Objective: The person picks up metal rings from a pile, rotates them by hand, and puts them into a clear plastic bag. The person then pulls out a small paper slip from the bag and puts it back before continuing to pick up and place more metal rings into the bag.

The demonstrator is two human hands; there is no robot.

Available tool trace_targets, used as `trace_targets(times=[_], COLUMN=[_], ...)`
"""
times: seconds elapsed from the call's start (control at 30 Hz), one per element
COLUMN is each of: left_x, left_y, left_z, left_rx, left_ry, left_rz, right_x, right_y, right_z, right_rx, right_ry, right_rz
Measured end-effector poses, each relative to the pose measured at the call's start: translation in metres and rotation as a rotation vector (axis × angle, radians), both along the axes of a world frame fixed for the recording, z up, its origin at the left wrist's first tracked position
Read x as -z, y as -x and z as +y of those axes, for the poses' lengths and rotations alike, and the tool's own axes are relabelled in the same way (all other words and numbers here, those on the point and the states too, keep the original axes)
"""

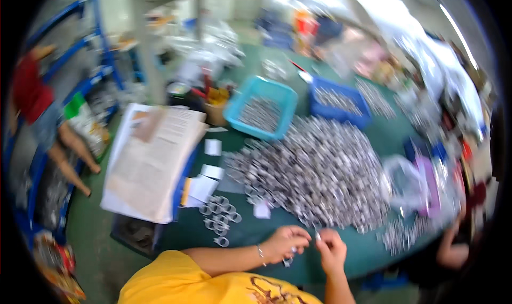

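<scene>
Just in front of my body, over the near edge of the green table, my two hands work close together. My left hand point(288, 244) has its fingers curled around a small metal ring point(288, 262), which shows below them. Between the thumb and fingers of my right hand point(332, 251) is a small pale metal piece point(318, 235), too blurred to name. A large heap of metal rings point(325, 168), resembling hose clamps, lies just beyond both hands. A smaller group of loose rings point(219, 218) is spread to the left of my left hand.
Behind the heap stand a turquoise basket point(234, 113) and a blue bin point(358, 120), both holding small metal parts. Papers point(152, 165) lie at the left, with white cards point(203, 188) beside them. Plastic bags point(405, 181) sit at the right. A person in red point(33, 90) is at the far left; another person's arm point(453, 250) shows at right.
</scene>
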State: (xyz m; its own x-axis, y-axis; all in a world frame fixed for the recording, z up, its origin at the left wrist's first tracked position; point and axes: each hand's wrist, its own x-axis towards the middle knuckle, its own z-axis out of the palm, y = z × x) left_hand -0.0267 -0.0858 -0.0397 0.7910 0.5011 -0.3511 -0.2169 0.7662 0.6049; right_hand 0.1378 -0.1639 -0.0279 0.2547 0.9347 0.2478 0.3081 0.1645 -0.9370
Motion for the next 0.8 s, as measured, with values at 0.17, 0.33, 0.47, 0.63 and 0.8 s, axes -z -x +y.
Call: trace_targets(times=[0.17, 0.33, 0.47, 0.63, 0.8], left_x=[-0.003, -0.013, -0.010, -0.010, -0.006], left_y=[0.002, 0.000, 0.003, 0.007, 0.003], left_z=[0.003, -0.002, -0.004, 0.000, -0.003], left_rx=[-0.041, 0.041, 0.044, 0.083, -0.029], left_ry=[-0.064, -0.109, -0.126, -0.141, -0.533], left_rz=[0.099, 0.066, 0.070, 0.060, 0.104], right_x=[-0.006, -0.003, 0.003, 0.001, -0.004], right_y=[0.018, 0.017, 0.021, 0.024, 0.018], right_z=[0.002, -0.015, -0.018, -0.016, -0.014], right_rx=[-0.087, -0.047, -0.076, -0.042, -0.016], right_ry=[0.025, 0.016, -0.031, -0.068, -0.110], right_rz=[0.378, 0.528, 0.498, 0.285, -0.085])
